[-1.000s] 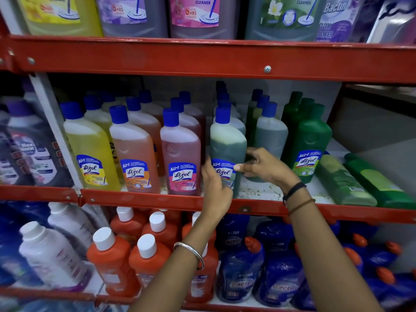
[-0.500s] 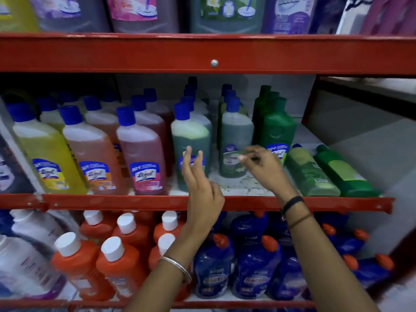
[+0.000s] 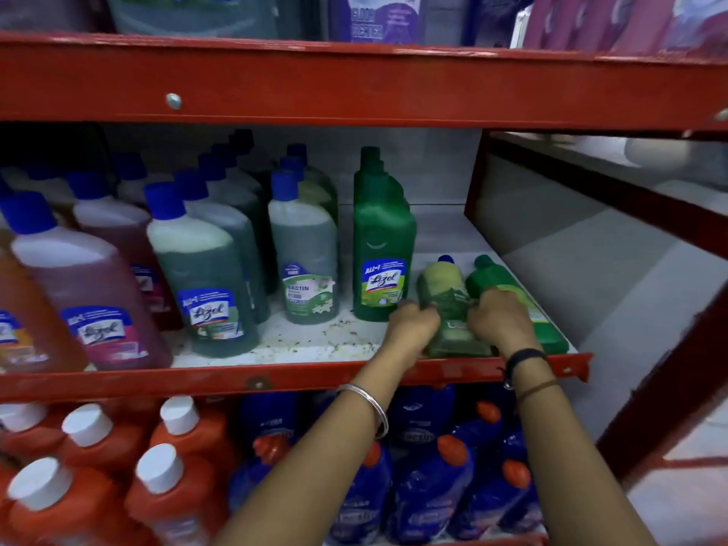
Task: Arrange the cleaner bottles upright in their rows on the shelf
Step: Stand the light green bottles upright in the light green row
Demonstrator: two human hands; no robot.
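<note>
Fingers: both hands curl shut around one toppled bottle; left hand (image 3: 413,325) wraps its left flank, right hand (image 3: 499,321) its right flank and top. Two-sided hold reads as set up to tip it upright.
Shelf: red steel rack, white middle board (image 3: 315,346) speckled with dark grit; front lip (image 3: 236,382) stops bottles sliding off.
Standing rows: blue-capped bottles run front to back by colour, pink (image 3: 94,293), then dark green (image 3: 205,285), then a paler green row (image 3: 305,266); labels face out, probably for shoppers.
Green row: all-green upright bottle (image 3: 380,246) heads the rightmost row, just beside the left hand; likely the line the fallen ones join.
Held bottle: pale-green bottle (image 3: 447,293) lies on its back, blue cap pointing to the shelf rear, base at the front lip.
Second fallen bottle: solid green bottle (image 3: 528,305) lies touching the held one on its right, partly under the right hand; not yet righted.
Space: bare board behind both fallen bottles, room to stand them.
Wrists: metal bangle (image 3: 368,407) left; dark band (image 3: 526,358) right.
</note>
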